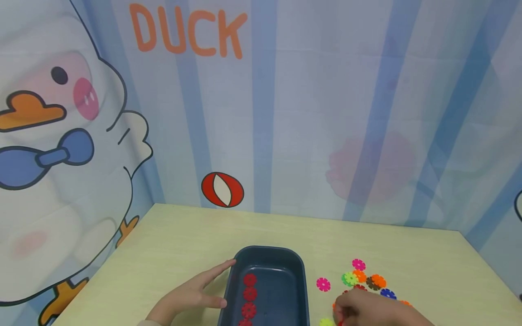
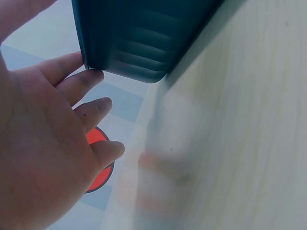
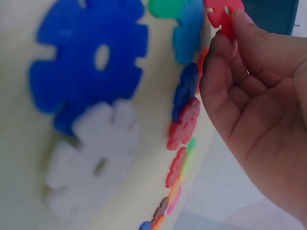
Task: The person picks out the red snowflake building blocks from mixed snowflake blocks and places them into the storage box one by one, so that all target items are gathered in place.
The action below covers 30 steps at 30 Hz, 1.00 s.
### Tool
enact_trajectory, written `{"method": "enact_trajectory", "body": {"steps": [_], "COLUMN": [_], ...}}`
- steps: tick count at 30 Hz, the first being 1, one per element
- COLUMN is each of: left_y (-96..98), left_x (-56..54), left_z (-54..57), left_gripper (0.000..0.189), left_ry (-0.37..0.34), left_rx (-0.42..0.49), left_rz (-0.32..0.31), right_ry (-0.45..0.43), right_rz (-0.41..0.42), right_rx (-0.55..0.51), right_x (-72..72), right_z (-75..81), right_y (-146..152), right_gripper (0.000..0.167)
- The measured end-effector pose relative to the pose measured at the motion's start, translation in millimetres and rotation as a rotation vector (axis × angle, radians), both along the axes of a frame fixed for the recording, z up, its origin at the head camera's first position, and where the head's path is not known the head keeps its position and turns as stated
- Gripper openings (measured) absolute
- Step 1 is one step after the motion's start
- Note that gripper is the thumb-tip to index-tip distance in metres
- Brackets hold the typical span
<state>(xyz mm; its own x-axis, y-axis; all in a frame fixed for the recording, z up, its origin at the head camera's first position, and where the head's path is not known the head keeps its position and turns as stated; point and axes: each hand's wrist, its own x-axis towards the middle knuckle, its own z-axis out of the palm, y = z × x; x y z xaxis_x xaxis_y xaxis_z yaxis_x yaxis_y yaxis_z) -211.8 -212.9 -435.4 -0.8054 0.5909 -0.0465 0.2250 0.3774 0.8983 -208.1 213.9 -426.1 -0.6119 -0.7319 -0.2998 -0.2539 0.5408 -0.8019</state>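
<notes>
A dark blue-grey rectangular tray (image 1: 281,294) stands on the table, with several red notched plastic discs (image 1: 250,294) in a column along its left side. My left hand (image 1: 189,296) is at the tray's left edge, fingers extended; its fingertips touch the tray's outside in the left wrist view. To the right of the tray, my right hand (image 1: 369,309) pinches a red notched disc (image 3: 221,13) between thumb and fingers. Loose discs lie around and beneath that hand, including a pink one (image 1: 323,284), a blue one (image 1: 388,294) and an orange one (image 1: 378,280).
Close to the right wrist camera lie a large-looking blue disc (image 3: 93,60) and a white disc (image 3: 96,163), partly overlapping. A pale wooden table (image 1: 183,240) carries everything. Behind it hangs a striped curtain (image 1: 302,113) printed with a duck.
</notes>
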Motion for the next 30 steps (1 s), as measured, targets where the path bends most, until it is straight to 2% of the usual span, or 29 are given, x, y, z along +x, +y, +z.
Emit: {"method": "enact_trajectory", "body": {"steps": [3, 10, 18, 23, 30], "left_y": [-1.0, -0.7, 0.4, 0.5, 0.3], "left_x": [-0.4, -0.1, -0.5, -0.6, -0.4], "left_z": [-0.3, -0.5, 0.5, 0.3, 0.8], "left_gripper": [0.081, 0.082, 0.082, 0.081, 0.082], "left_ry": [0.004, -0.007, -0.001, -0.006, 0.001], "left_rx": [0.0, -0.002, 0.006, 0.011, 0.013], "left_rz": [-0.007, -0.001, -0.007, -0.009, -0.008], "right_ry": [0.016, 0.024, 0.068, 0.08, 0.091], "right_rz": [0.036, 0.042, 0.074, 0.143, 0.201], "right_rx": [-0.017, -0.085, -0.139, -0.195, -0.197], "right_x": [-4.9, -12.9, -19.2, -21.5, -26.5], "right_z": [5.5, 30.0, 56.5, 60.4, 57.4], "right_y": [0, -9, -32, -53, -80], "right_gripper": [0.009, 0.009, 0.011, 0.014, 0.012]}}
